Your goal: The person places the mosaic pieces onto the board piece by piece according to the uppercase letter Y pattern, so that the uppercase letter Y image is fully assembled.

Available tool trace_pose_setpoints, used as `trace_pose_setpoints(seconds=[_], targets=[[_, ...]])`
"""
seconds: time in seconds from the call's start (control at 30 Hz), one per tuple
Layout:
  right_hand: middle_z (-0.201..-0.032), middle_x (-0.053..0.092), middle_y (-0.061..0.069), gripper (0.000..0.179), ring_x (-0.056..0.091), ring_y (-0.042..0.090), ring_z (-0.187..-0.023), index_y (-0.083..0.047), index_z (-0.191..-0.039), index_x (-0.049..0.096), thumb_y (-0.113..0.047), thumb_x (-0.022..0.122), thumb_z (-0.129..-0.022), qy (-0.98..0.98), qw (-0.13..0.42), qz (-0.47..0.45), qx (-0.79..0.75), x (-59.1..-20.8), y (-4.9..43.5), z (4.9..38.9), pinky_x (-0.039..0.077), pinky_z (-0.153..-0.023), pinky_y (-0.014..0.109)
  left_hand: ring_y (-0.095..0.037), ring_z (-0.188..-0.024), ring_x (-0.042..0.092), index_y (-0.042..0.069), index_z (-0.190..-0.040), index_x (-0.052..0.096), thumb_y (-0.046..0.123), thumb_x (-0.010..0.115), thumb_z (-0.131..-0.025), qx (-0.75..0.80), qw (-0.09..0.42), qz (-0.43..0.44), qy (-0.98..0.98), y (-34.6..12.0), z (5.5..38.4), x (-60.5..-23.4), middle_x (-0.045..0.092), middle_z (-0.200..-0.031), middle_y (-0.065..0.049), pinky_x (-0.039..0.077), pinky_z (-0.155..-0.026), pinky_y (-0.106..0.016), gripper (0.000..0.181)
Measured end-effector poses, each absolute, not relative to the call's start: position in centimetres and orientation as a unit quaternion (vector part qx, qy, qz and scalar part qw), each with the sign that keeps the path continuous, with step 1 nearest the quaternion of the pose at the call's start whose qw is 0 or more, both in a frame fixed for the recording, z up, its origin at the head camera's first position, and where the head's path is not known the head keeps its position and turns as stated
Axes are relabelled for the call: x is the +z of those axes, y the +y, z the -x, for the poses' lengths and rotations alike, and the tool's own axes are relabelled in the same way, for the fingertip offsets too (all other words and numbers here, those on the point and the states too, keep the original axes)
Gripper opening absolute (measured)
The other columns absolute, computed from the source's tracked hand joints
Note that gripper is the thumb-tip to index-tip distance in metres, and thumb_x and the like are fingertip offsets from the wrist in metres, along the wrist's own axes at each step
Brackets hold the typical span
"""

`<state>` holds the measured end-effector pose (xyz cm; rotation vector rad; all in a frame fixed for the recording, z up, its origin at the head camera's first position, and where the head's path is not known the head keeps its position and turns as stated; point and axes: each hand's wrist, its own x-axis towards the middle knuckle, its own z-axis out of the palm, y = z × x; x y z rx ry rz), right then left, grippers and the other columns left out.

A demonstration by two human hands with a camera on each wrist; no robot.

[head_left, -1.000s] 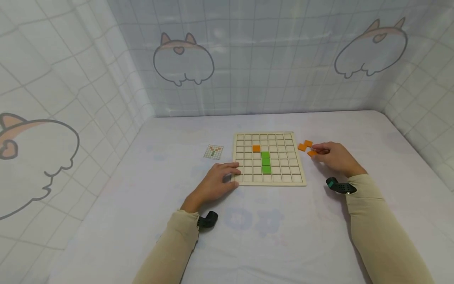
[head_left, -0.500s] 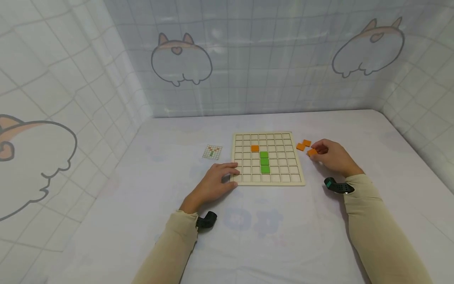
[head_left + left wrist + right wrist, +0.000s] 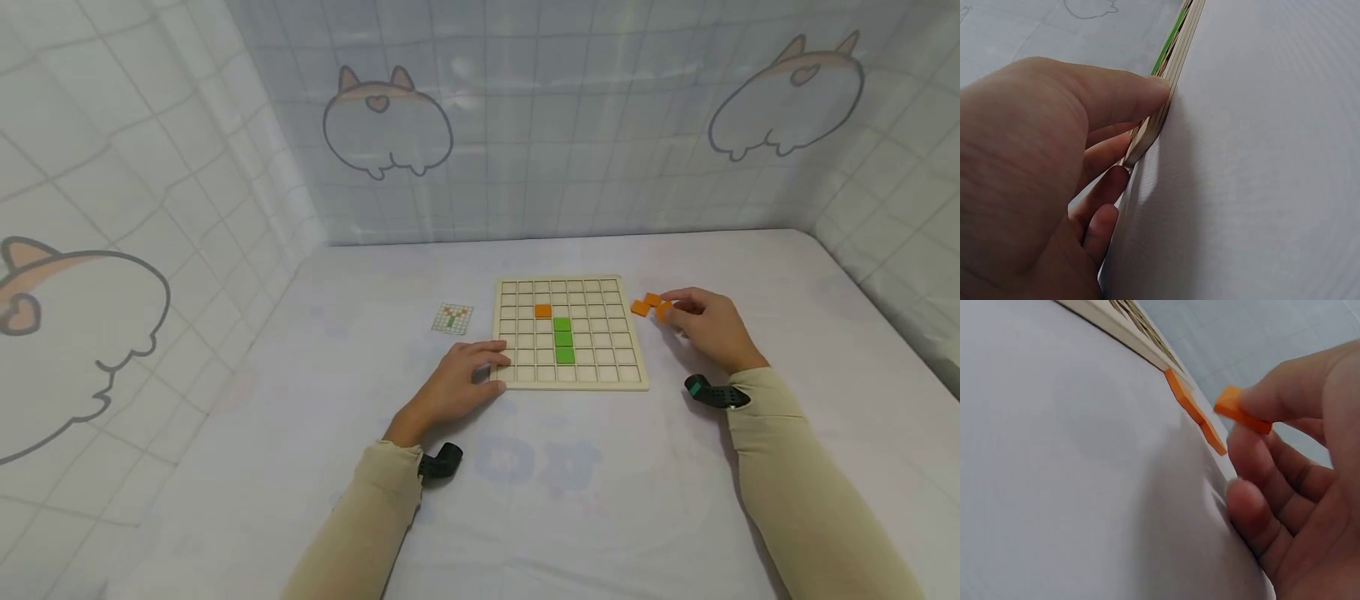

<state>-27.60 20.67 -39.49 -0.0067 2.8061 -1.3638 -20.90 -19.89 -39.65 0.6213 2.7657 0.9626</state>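
Observation:
In the head view, a pale wooden grid board [image 3: 570,386] lies flat. One orange square tile [image 3: 543,311] and a column of green tiles [image 3: 563,339] sit in its cells. My left hand [image 3: 453,379] rests at the board's front left corner, thumb against the front edge and fingertips touching the left side. Right of the board, my right hand [image 3: 712,329] pinches an orange tile [image 3: 1241,411] between thumb and fingers, lifted off the cloth in the right wrist view. Just left of that hand lie two more orange tiles, a nearer one [image 3: 640,308] and a farther one [image 3: 652,299].
A small card [image 3: 452,318] printed with a coloured grid pattern lies left of the board. White cloth [image 3: 525,517] covers the table. Grid-patterned curtains [image 3: 570,150] with cartoon animals hang behind and at both sides.
The right hand has taken an orange tile between its fingers and raised it slightly from the cloth. The left hand has stayed at the board's corner.

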Motion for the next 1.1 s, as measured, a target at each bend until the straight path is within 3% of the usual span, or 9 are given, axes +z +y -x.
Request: trace_pose_setpoints(seconds=[0.13, 0.3, 0.5, 0.83, 1.1], targets=[[-0.114, 0.060, 0.015, 0.038, 0.060, 0.023, -0.081, -0.008, -0.133, 0.062, -0.024, 0.059, -0.100, 0.878, 0.015, -0.022, -0.477, -39.5, 20.0, 27.8, 0.050, -0.062, 0.025, -0.022, -0.137, 0.038, 0.017, -0.128, 0.068, 0.026, 0.072, -0.093, 0.323, 0.073, -0.202, 0.922, -20.0, 20.7, -39.6, 0.047, -0.152, 0.008, 0.032, -0.111, -0.045, 0.036], [-0.125, 0.058, 0.014, 0.044, 0.063, 0.023, -0.093, -0.007, -0.137, 0.059, -0.031, 0.060, -0.100, 0.858, 0.037, -0.035, -0.511, -39.1, 19.2, 27.9, 0.052, -0.072, 0.019, -0.024, -0.137, 0.037, 0.016, -0.127, 0.069, 0.024, 0.073, -0.092, 0.329, 0.067, -0.198, 0.921, -20.1, 20.5, -39.5, 0.047, -0.151, 0.007, 0.032, -0.111, -0.046, 0.036], [-0.130, 0.055, 0.015, 0.044, 0.060, 0.022, -0.105, -0.006, -0.140, 0.057, -0.024, 0.062, -0.100, 0.841, 0.039, -0.024, -0.539, -39.0, 18.8, 27.7, 0.052, -0.078, 0.016, -0.022, -0.138, 0.037, 0.019, -0.129, 0.068, 0.026, 0.071, -0.094, 0.326, 0.076, -0.200, 0.921, -19.9, 20.6, -39.7, 0.046, -0.152, 0.010, 0.032, -0.111, -0.044, 0.036], [-0.123, 0.056, 0.014, 0.045, 0.064, 0.013, -0.098, -0.003, -0.138, 0.057, -0.015, 0.067, -0.096, 0.799, 0.057, 0.007, -0.599, -38.8, 17.3, 27.8, 0.055, -0.083, 0.023, -0.022, -0.139, 0.036, 0.019, -0.129, 0.068, 0.026, 0.072, -0.094, 0.318, 0.073, -0.203, 0.923, -20.0, 20.9, -39.3, 0.046, -0.152, 0.009, 0.031, -0.112, -0.045, 0.036], [-0.128, 0.062, 0.016, 0.045, 0.067, 0.013, -0.096, -0.002, -0.138, 0.058, -0.021, 0.066, -0.097, 0.800, 0.076, 0.003, -0.596, -38.7, 16.8, 27.4, 0.052, -0.083, 0.020, -0.021, -0.137, 0.037, 0.018, -0.128, 0.068, 0.027, 0.072, -0.094, 0.320, 0.072, -0.204, 0.923, -19.8, 20.9, -39.6, 0.046, -0.152, 0.010, 0.032, -0.111, -0.043, 0.035]])
